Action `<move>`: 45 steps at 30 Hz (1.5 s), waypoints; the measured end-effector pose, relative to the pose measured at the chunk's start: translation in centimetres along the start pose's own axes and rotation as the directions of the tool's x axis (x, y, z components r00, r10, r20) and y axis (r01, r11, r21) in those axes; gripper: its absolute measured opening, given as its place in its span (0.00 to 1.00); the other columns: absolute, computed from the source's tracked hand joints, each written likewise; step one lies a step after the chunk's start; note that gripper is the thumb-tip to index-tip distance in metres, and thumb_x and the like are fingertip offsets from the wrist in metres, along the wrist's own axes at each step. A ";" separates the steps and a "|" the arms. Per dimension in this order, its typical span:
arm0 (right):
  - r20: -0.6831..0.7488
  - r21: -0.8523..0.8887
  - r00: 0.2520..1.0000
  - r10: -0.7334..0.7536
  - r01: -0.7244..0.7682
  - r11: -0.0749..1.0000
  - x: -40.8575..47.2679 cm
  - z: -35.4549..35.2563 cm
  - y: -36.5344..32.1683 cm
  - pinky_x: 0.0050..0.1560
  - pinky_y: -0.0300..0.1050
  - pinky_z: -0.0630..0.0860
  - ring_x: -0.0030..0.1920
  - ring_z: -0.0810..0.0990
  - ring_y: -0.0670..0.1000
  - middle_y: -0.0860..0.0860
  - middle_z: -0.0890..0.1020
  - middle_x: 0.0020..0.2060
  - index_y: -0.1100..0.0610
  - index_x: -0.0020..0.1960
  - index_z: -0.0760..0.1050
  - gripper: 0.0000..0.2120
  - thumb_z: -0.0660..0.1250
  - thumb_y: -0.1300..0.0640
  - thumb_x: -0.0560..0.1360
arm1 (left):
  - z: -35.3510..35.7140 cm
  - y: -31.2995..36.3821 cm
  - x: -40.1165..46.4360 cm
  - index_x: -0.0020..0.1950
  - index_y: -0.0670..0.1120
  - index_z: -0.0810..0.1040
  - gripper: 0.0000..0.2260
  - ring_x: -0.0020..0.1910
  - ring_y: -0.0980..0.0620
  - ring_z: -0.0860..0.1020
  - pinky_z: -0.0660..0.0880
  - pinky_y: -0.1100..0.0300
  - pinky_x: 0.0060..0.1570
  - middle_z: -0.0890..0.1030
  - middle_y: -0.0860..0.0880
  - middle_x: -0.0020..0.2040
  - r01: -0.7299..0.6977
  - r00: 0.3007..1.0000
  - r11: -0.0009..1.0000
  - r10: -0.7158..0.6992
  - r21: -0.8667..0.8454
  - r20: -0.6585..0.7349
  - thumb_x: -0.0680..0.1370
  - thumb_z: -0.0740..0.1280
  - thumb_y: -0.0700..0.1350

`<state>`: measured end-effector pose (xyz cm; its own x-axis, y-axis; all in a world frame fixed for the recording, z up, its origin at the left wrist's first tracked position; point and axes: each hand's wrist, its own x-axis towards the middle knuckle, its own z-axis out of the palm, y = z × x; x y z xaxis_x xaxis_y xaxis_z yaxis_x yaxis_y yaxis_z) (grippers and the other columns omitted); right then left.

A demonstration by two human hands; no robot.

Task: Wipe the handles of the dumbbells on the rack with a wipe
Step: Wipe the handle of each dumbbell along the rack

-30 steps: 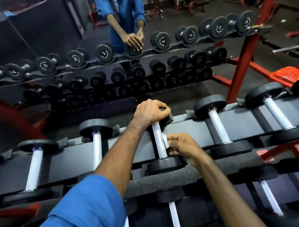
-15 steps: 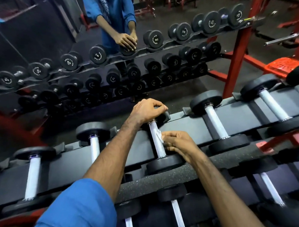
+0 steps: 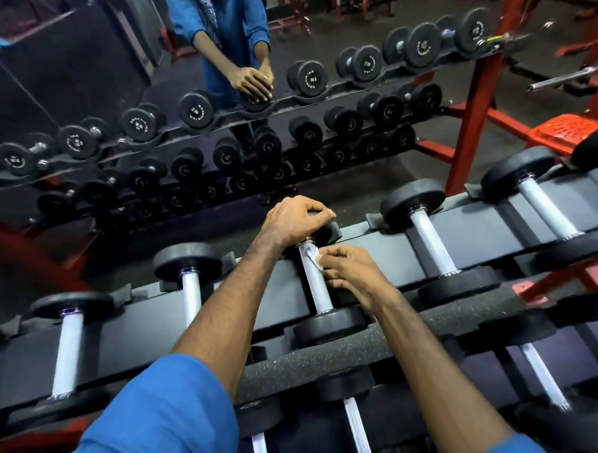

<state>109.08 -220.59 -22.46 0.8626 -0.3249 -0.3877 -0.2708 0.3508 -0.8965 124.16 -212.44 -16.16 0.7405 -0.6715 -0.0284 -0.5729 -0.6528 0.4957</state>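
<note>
A dumbbell with a silver knurled handle (image 3: 315, 287) lies across the top tier of the black rack (image 3: 367, 254). My left hand (image 3: 295, 219) grips its far black head, fingers curled over the top. My right hand (image 3: 349, 268) pinches a small white wipe (image 3: 314, 258) against the upper part of that handle, close to the far head. The near head (image 3: 329, 326) sits on the rack's front rail. Other dumbbells rest on the same tier: two to the left (image 3: 191, 292) (image 3: 68, 352) and two to the right (image 3: 428, 241) (image 3: 543, 208).
A lower tier holds more dumbbells (image 3: 358, 429). A mirror behind the rack reflects a row of black dumbbells (image 3: 196, 111) and a person in blue (image 3: 227, 34). A red frame post (image 3: 474, 116) and an orange crate (image 3: 567, 134) stand at the right.
My right hand with the wipe has slid up the handle, from its middle toward the far head. My left hand has stayed on the far head.
</note>
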 end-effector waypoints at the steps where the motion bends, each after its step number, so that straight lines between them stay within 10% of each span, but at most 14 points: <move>1: -0.006 -0.014 1.000 -0.009 0.009 1.000 -0.1 0.1 -0.2 0.40 0.41 0.80 0.36 0.82 0.46 0.52 0.85 0.43 0.60 0.58 0.81 0.10 0.73 0.62 0.77 | 0.0 -0.1 0.0 0.55 0.68 0.87 0.12 0.54 0.53 0.83 0.80 0.50 0.61 0.87 0.62 0.49 -0.002 1.000 1.000 0.002 -0.003 0.001 0.76 0.66 0.66; 17: -0.100 -0.634 0.976 -0.194 0.088 0.769 -3.2 0.1 1.5 0.37 0.45 0.75 0.33 0.79 0.48 0.48 0.83 0.34 0.54 0.42 0.77 0.16 0.83 0.53 0.64 | 0.1 0.2 0.0 0.55 0.68 0.87 0.22 0.58 0.51 0.84 0.79 0.51 0.62 0.88 0.60 0.53 -0.013 1.000 1.000 0.013 -0.024 -0.001 0.69 0.60 0.70; 29: -0.041 -0.767 0.998 -0.051 0.001 0.641 -3.7 0.4 -0.4 0.37 0.45 0.75 0.34 0.79 0.46 0.46 0.83 0.33 0.54 0.38 0.77 0.17 0.85 0.51 0.63 | 0.1 0.2 0.0 0.55 0.68 0.87 0.20 0.59 0.52 0.83 0.79 0.51 0.62 0.88 0.62 0.54 -0.010 1.000 1.000 0.010 -0.012 -0.013 0.71 0.61 0.69; 45: -0.084 -0.784 0.926 -0.368 0.166 0.598 -2.1 2.4 -1.9 0.47 0.49 0.78 0.45 0.80 0.48 0.45 0.81 0.43 0.48 0.47 0.76 0.15 0.81 0.51 0.67 | 0.3 -0.3 0.1 0.54 0.67 0.87 0.14 0.56 0.51 0.83 0.79 0.52 0.58 0.88 0.59 0.51 -0.006 1.000 1.000 0.006 0.016 -0.026 0.75 0.65 0.65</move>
<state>108.81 -218.45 -19.44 0.8625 -0.5039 -0.0476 -0.3536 -0.5325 -0.7690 124.34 -212.41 -16.56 0.7460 -0.6660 -0.0026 -0.5825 -0.6544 0.4821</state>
